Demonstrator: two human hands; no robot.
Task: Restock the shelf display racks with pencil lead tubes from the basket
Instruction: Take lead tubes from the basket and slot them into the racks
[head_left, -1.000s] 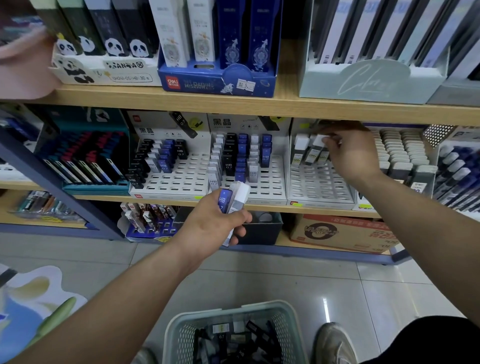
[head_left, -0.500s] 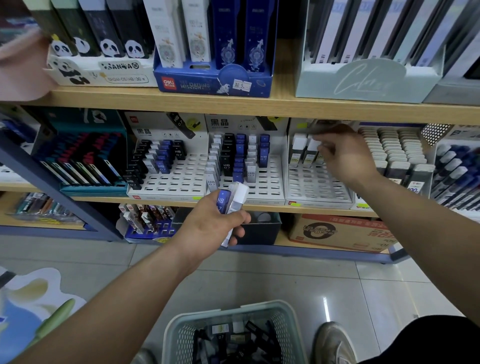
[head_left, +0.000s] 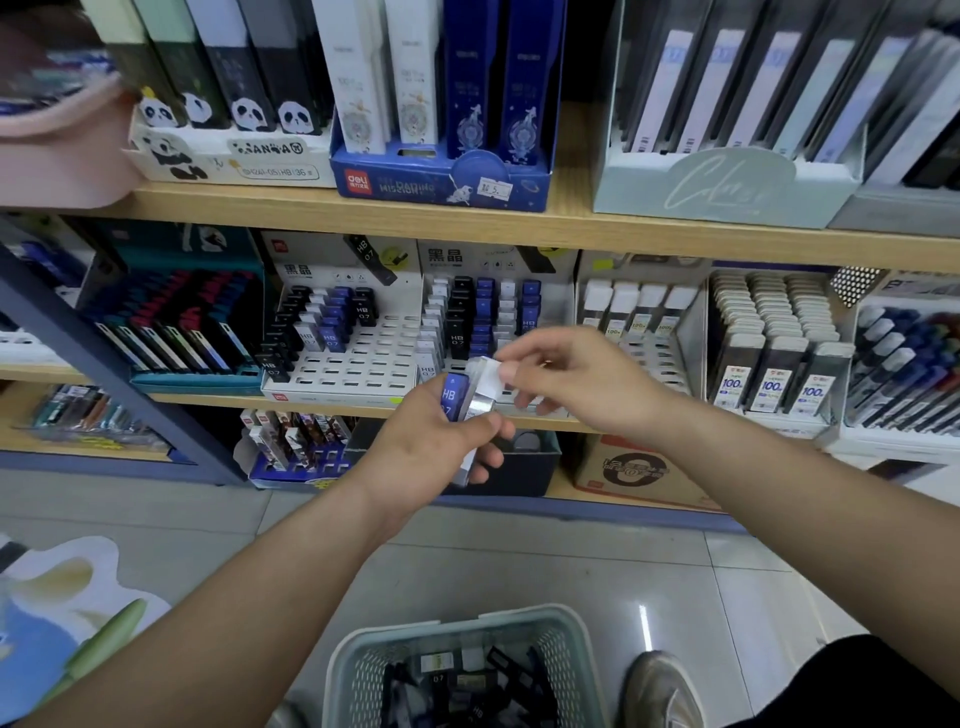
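Pale-green plastic basket (head_left: 344, 670) on the floor holds a jumble of dark pencil lead tubes (head_left: 457, 680). White slotted racks (head_left: 363, 371) stand side by side on the shelf (head_left: 208, 399), partly filled with black, blue and white-capped tubes. Raised before them, the left hand (head_left: 431, 447) clasps a blue HB tube (head_left: 453, 397) and a clear tube (head_left: 480, 402). The right hand (head_left: 587, 384) reaches across, its fingers (head_left: 524, 358) pinching the clear tube's white cap.

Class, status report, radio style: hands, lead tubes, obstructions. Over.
Left hand grips blue and white lead tubes. Right hand pinches the white tube at its top. Basket on floor holds more. Rack slots unobstructed.
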